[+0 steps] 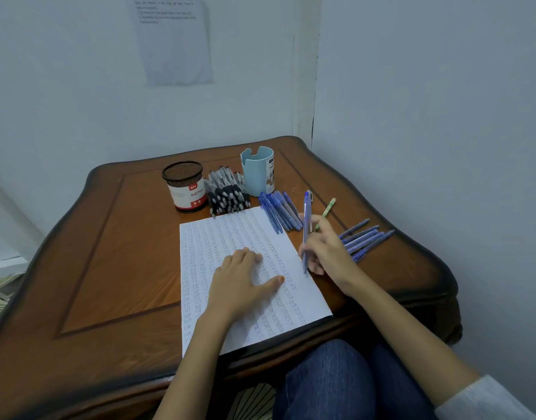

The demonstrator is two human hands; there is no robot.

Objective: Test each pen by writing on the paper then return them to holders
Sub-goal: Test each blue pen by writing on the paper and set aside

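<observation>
A white paper [230, 234] covered in rows of small writing lies on the wooden table [115, 253]. My left hand [242, 280] rests flat on the sheet. My right hand [327, 247] grips a blue pen [306, 225] almost upright, its tip at the paper's right edge. A black mesh holder [185, 186] and a light blue holder [259, 171] stand behind the paper, and no pens show above their rims. Black pens [227, 195] lie in a pile between the holders. Blue pens [280, 213] lie in front of the blue holder. More blue pens [363, 237] lie to the right of my right hand.
A green pen [328, 207] lies near the right inlay line, behind my right hand. Walls close in behind and to the right of the table. A printed sheet [172, 40] hangs on the back wall. My knees in jeans [336, 380] sit under the front edge.
</observation>
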